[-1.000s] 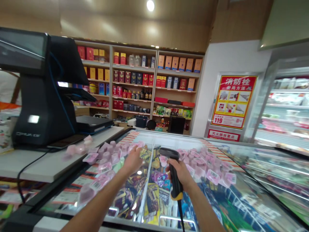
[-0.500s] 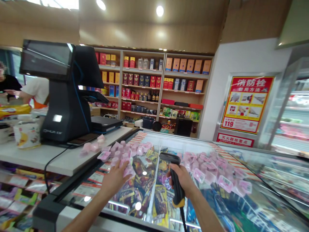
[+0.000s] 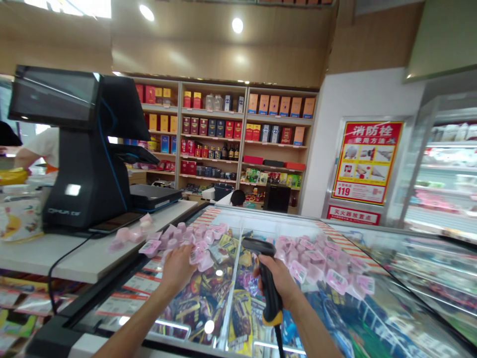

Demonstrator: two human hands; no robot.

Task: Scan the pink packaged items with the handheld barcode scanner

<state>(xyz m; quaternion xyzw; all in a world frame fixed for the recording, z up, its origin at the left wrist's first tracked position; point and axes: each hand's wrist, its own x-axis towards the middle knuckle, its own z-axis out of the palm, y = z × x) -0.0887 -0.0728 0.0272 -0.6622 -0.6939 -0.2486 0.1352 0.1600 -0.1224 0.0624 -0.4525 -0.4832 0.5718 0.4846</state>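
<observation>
Evidently, the right grip [image 3: 282,282] is wrapped around a black-and-yellow plastic barcode scanner [image 3: 271,293]; its black cable [image 3: 278,340] could snag on the near edge of the glass-topped freezer [image 3: 52,323] if pulled. The left grip [image 3: 178,269] is at loosely heaped pale-pink plastic cups [image 3: 201,254] lying on that glass; I cannot tell whether it holds one. A careless sweep could scatter them.

Head cam looks fwd/down, close over glass case [image 3: 48,335]
</observation>
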